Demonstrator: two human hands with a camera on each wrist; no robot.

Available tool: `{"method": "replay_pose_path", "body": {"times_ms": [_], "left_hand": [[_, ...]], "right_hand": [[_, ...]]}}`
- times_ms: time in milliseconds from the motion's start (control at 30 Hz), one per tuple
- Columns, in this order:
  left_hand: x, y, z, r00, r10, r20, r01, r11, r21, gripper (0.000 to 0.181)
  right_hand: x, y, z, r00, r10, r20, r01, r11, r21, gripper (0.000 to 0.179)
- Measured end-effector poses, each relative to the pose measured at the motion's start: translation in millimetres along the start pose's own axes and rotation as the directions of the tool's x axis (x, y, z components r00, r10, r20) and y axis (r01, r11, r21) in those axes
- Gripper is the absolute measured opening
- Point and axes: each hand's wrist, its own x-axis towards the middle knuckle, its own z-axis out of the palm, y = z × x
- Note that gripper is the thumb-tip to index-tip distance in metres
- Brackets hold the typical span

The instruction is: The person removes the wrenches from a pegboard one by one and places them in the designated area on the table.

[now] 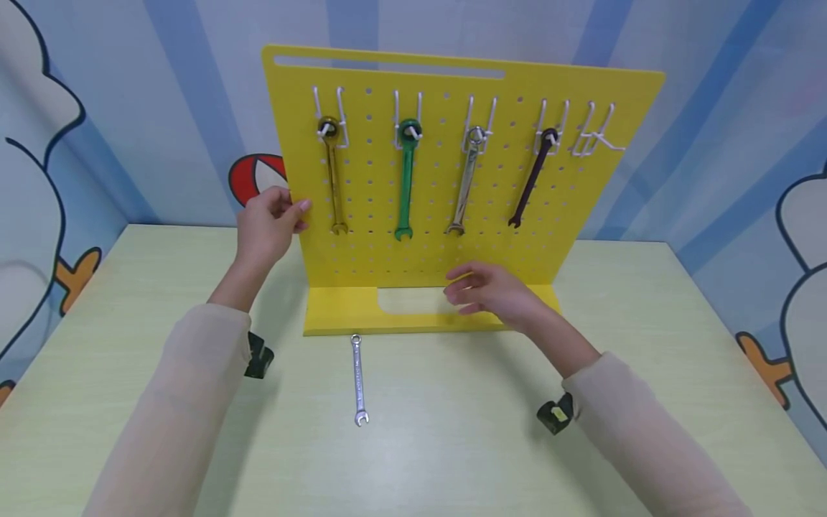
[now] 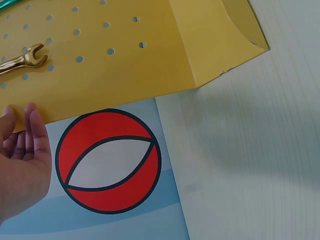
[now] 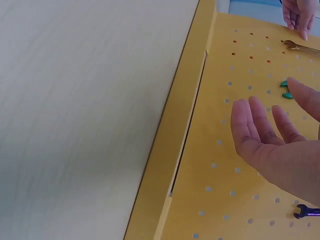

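A yellow pegboard (image 1: 426, 258) stands upright on its base, with four wrenches hung on white hooks. From left to right they are a gold wrench (image 1: 334, 179), a green wrench (image 1: 406, 179), a silver wrench (image 1: 466, 179) and a dark purple wrench (image 1: 535, 176). At the board's left edge, my left hand (image 1: 268, 222) holds on, thumb in front and fingers curled toward the back. My right hand (image 1: 491, 291) hovers before the lower part of the board, fingers loosely bent and holding nothing. Another silver wrench (image 1: 359, 380) lies on the table before the base.
An unused white hook (image 1: 591, 133) sits at the board's upper right, one prong sticking out sideways. The pale table (image 1: 426, 459) extends around the base. Behind it hangs a blue striped backdrop (image 1: 194, 108) with cartoon figures and a red and white ball (image 2: 107, 120).
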Motion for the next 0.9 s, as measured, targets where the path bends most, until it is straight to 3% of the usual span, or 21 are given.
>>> {"method": "replay_pose_path", "body": {"times_ms": [900], "left_hand": [[-2.0, 1.0, -0.9, 1.000, 0.005, 0.007, -0.005, 1.000, -0.008, 0.029]], "right_hand": [[-17.1, -23.2, -38.0, 0.991, -0.058, -0.124, 0.060, 0.998, 0.012, 0.045]]}}
